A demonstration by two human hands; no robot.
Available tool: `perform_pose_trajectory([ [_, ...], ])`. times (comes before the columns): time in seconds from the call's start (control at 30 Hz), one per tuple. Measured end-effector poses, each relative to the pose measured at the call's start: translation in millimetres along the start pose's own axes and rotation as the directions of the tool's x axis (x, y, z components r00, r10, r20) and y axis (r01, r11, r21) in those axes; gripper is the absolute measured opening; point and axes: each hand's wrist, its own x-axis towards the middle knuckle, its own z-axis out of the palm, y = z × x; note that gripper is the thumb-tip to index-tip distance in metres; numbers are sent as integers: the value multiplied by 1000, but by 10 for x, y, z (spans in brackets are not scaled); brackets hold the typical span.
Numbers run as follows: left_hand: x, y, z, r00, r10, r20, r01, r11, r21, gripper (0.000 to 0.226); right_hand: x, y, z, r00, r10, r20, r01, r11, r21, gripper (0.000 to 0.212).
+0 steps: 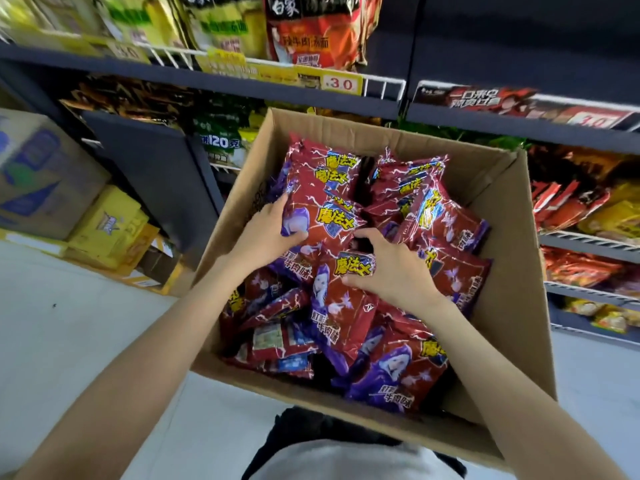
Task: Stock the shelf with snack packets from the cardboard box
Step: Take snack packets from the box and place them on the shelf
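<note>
The step in hand is judged to be gathering stock: both hands are inside the cardboard box (502, 216). The left hand (263, 233) grips a red-and-purple snack packet (322, 216) lying atop the pile, long axis running away from the person, title end toward the shelf (346, 102). The right hand (394, 268) curls loosely over a neighbouring packet (343, 299); whether it has a firm hold cannot be told. Next, the packets must be lifted clear and carried to the shelf.

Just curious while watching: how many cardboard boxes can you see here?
3. The open cardboard box of snack packets at centre, a large box far left, and a yellow box beside it. More may be hidden.
</note>
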Motion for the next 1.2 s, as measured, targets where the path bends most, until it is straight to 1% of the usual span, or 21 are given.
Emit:
perform_pose_trajectory([
  [0.1,67,-55,58,999,-1,-36,1,1000,13,89,21,10,-7,996,30,-81,-21,993,112,68],
  [0.17,50,-68,79,998,-24,-51,22,999,-28,89,21,42,-25,982,77,-175,-33,970,242,70],
  [0.23,18,-83,97,996,-39,-76,33,996,-79,87,10,61,-30,954,159,-254,-49,919,392,74],
  [0.27,0,-93,96,995,-34,-93,25,995,-95,87,4,58,-22,941,198,-275,-59,895,443,76],
  [0.33,-40,-109,78,993,-12,-122,-2,993,-116,83,-21,27,44,929,232,-290,-65,871,487,75],
  [0.4,-77,-102,38,991,18,-130,-35,991,-128,77,-53,-19,135,928,225,-297,-75,893,443,74],
  [0.47,-104,-82,7,992,42,-116,-57,991,-125,73,-95,-64,203,934,191,-303,-105,955,277,79],
  [0.53,-114,-56,-12,994,42,-104,-51,995,-89,70,-135,-103,231,948,174,-268,-139,980,144,83],
  [0.6,-126,-40,-6,995,34,-91,-43,995,-89,67,-157,-120,235,960,170,-223,-145,981,126,79],
  [0.67,-169,14,-8,995,51,-91,-62,991,-122,62,-160,-109,205,962,161,-220,-127,978,164,68],
  [0.73,-235,71,-31,987,88,-136,-104,988,-110,58,-168,-70,116,953,182,-242,-111,953,281,59],
  [0.77,-259,101,-71,977,110,-181,-128,987,-95,56,-180,-50,45,948,193,-254,-97,933,346,57],
  [0.83,-298,159,-202,952,138,-272,-165,983,-80,54,-223,10,-122,941,200,-273,-60,892,447,56],
  [0.9,-352,258,-347,916,178,-361,-230,967,-106,54,-277,95,-313,939,204,-276,-33,855,517,62],
  [0.93,-387,348,-419,902,192,-387,-264,954,-142,53,-307,149,-413,941,198,-276,-15,836,549,63],
  [0.97,-415,444,-482,898,190,-396,-286,937,-199,53,-334,210,-505,942,185,-280,16,808,589,57],
  [1.03,-443,629,-557,906,172,-387,-304,900,-313,60,-401,340,-673,943,154,-295,95,726,682,35],
  [1.07,-446,725,-580,904,161,-395,-310,885,-347,61,-435,422,-750,938,144,-317,133,694,707,32],
  [1.1,-457,843,-587,902,154,-403,-311,880,-358,60,-471,515,-826,927,144,-347,166,673,721,34],
  [1.2,-532,1332,-483,903,137,-408,-300,880,-369,38,-629,856,-1060,898,152,-413,219,660,719,46],
])
